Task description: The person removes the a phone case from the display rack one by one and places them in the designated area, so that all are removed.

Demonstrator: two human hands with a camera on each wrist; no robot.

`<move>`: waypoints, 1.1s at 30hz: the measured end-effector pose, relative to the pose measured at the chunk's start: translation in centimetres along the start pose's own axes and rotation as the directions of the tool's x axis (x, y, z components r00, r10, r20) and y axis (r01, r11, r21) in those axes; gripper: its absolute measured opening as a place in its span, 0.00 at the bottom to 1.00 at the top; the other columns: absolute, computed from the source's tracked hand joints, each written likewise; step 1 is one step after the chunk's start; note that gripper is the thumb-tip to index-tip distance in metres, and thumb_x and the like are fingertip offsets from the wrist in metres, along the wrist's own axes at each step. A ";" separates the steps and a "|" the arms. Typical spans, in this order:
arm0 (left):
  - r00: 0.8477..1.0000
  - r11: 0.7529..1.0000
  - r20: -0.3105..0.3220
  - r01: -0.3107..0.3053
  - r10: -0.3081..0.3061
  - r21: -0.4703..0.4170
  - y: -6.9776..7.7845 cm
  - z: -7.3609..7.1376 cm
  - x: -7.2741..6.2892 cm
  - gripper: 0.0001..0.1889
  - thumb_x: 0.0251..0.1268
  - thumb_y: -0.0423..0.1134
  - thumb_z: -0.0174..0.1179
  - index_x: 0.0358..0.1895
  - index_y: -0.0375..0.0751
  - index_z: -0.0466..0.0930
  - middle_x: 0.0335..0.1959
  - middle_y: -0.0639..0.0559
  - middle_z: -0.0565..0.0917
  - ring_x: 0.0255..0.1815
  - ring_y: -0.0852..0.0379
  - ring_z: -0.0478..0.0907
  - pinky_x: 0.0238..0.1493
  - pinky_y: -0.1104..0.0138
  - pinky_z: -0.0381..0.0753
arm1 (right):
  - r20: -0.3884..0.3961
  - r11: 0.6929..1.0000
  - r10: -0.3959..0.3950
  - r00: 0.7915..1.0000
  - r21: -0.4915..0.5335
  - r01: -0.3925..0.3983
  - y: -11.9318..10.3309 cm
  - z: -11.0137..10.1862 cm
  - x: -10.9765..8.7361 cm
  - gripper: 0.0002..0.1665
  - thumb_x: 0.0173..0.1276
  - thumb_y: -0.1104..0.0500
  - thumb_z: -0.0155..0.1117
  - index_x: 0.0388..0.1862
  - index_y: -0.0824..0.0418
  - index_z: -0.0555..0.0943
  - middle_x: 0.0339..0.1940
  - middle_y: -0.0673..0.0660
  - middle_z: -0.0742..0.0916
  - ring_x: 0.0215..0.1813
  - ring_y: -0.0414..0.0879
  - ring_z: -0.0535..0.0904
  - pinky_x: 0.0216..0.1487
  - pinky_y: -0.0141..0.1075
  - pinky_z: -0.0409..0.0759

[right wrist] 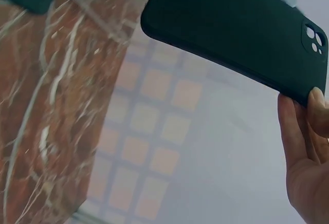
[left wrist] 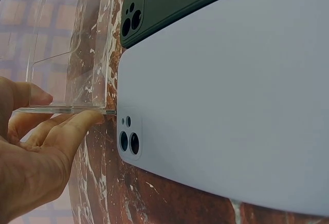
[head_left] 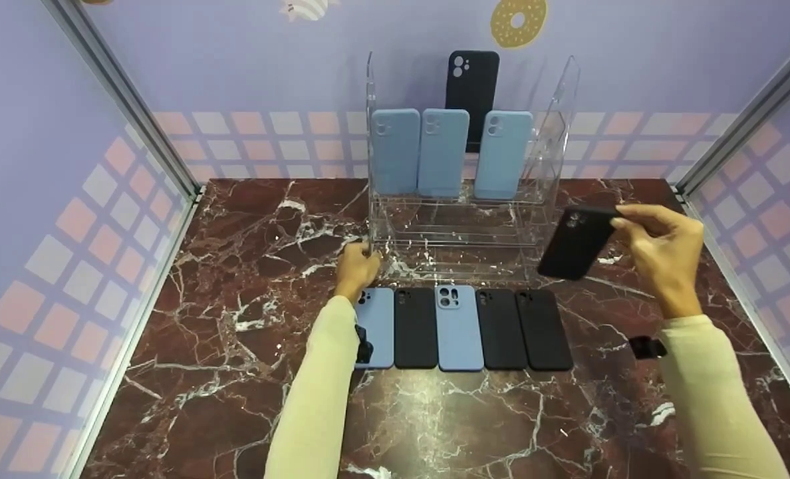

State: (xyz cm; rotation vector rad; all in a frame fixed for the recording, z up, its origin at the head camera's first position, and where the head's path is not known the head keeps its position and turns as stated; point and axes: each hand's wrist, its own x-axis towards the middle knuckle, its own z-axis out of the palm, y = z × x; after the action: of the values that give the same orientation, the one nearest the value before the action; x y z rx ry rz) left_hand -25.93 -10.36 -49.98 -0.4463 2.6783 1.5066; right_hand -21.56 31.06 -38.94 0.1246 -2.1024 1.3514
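Observation:
My right hand [head_left: 669, 256] pinches a black phone case [head_left: 578, 243] by its upper edge, holding it tilted in the air right of a clear acrylic stand [head_left: 461, 245]. In the right wrist view, thumb and fingers grip the case's edge near its camera holes. My left hand [head_left: 356, 271] grips the lower front of the stand's left side panel; in the left wrist view the thumb lies on one side of the clear sheet [left wrist: 67, 110] and the fingers on the other. Beside it lies a light blue case [left wrist: 216, 100], partly covered by my left wrist in the head view.
Three light blue cases [head_left: 443, 153] stand on one tier, with a black case [head_left: 473, 83] higher behind them. Several black and blue cases [head_left: 460, 339] lie in a row before the stand on the marbled table [head_left: 249, 379]. Patterned walls [head_left: 288, 73] enclose the table.

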 end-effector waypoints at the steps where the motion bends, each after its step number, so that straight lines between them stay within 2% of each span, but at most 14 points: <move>1: 1.000 1.000 -0.001 -0.001 0.001 0.002 0.0 0.0 0.0 0.16 0.71 0.37 0.57 0.21 0.45 0.70 0.29 0.49 0.80 0.32 0.51 0.72 0.39 0.59 0.69 | 0.013 1.000 0.015 1.000 -0.009 -0.015 0.3 -0.4 -0.1 0.09 0.56 0.77 0.74 0.38 0.74 0.88 0.29 0.43 0.89 0.17 0.33 0.77 0.18 0.24 0.72; 4: 1.000 1.000 -0.009 -0.005 0.005 0.008 0.0 0.0 0.0 0.15 0.70 0.36 0.57 0.21 0.45 0.72 0.29 0.51 0.81 0.33 0.51 0.72 0.40 0.60 0.70 | 0.039 0.997 0.056 0.998 -0.051 -0.054 1.4 -1.6 -0.3 0.10 0.57 0.76 0.74 0.39 0.75 0.87 0.28 0.40 0.88 0.19 0.32 0.79 0.20 0.23 0.73; 8: 1.000 1.000 0.010 0.010 -0.010 -0.007 0.0 0.0 0.0 0.10 0.71 0.36 0.56 0.30 0.37 0.81 0.31 0.50 0.82 0.34 0.51 0.74 0.42 0.59 0.71 | 0.070 0.985 0.138 0.988 -0.117 -0.129 3.0 -3.1 -0.7 0.11 0.58 0.74 0.74 0.41 0.74 0.87 0.29 0.38 0.88 0.25 0.32 0.82 0.26 0.22 0.76; 13: 1.000 1.000 0.021 0.017 -0.016 -0.010 -0.1 0.0 0.1 0.11 0.71 0.36 0.56 0.37 0.33 0.84 0.33 0.49 0.82 0.35 0.51 0.74 0.42 0.59 0.71 | 0.120 0.949 0.269 0.956 -0.203 -0.241 5.1 -4.6 -1.5 0.14 0.60 0.71 0.75 0.44 0.73 0.86 0.28 0.36 0.88 0.28 0.33 0.84 0.32 0.23 0.79; 17: 1.000 1.000 0.019 0.005 -0.005 -0.011 -0.1 0.0 0.0 0.11 0.71 0.36 0.56 0.38 0.32 0.85 0.34 0.48 0.84 0.36 0.50 0.74 0.43 0.58 0.72 | 0.165 0.929 0.320 0.933 -0.250 -0.274 6.8 -5.5 -2.1 0.15 0.60 0.69 0.76 0.46 0.74 0.86 0.28 0.36 0.88 0.30 0.32 0.84 0.34 0.22 0.79; 21: 1.000 1.000 0.014 0.001 -0.001 0.004 0.0 0.0 0.0 0.11 0.70 0.37 0.56 0.38 0.34 0.85 0.36 0.47 0.84 0.38 0.49 0.74 0.45 0.57 0.72 | 0.198 0.911 0.335 0.921 -0.316 -0.264 8.2 -6.1 -2.7 0.16 0.60 0.66 0.77 0.45 0.72 0.87 0.28 0.36 0.88 0.30 0.31 0.83 0.32 0.22 0.78; 23: 1.000 1.000 0.012 0.004 -0.004 0.012 0.0 0.0 0.0 0.10 0.70 0.37 0.56 0.38 0.34 0.85 0.37 0.47 0.85 0.40 0.49 0.75 0.46 0.56 0.73 | 0.209 0.899 0.334 0.919 -0.364 -0.244 8.8 -6.2 -2.9 0.15 0.61 0.63 0.77 0.44 0.70 0.88 0.29 0.39 0.89 0.31 0.29 0.81 0.32 0.22 0.76; 27: 1.000 1.000 0.010 0.001 -0.001 0.017 0.0 0.0 0.1 0.11 0.71 0.37 0.56 0.38 0.34 0.85 0.37 0.47 0.85 0.38 0.49 0.75 0.46 0.56 0.72 | 0.237 0.874 0.343 0.909 -0.436 -0.216 9.5 -6.1 -3.2 0.15 0.62 0.59 0.77 0.44 0.67 0.89 0.35 0.52 0.91 0.32 0.28 0.78 0.33 0.22 0.73; 30: 1.000 1.000 0.008 0.000 0.000 0.013 0.0 0.1 0.1 0.10 0.72 0.36 0.56 0.35 0.34 0.84 0.34 0.48 0.84 0.35 0.50 0.73 0.43 0.58 0.71 | 0.266 0.868 0.357 0.895 -0.449 -0.212 9.9 -5.8 -3.5 0.15 0.63 0.59 0.76 0.45 0.67 0.89 0.38 0.61 0.91 0.30 0.28 0.81 0.32 0.22 0.74; 33: 1.000 1.000 0.003 0.002 -0.002 0.004 0.0 0.1 0.1 0.10 0.71 0.36 0.56 0.32 0.36 0.82 0.31 0.49 0.82 0.34 0.51 0.73 0.41 0.59 0.71 | 0.287 0.866 0.351 0.891 -0.461 -0.193 10.2 -5.3 -3.7 0.14 0.63 0.60 0.76 0.44 0.68 0.89 0.39 0.65 0.90 0.28 0.30 0.80 0.31 0.23 0.74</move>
State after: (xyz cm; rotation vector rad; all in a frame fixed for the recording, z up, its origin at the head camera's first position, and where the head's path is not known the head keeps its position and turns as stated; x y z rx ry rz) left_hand -25.99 -10.31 -50.07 -0.4465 2.6775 1.5002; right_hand -20.22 39.44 -47.58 -0.1282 -2.7726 1.0445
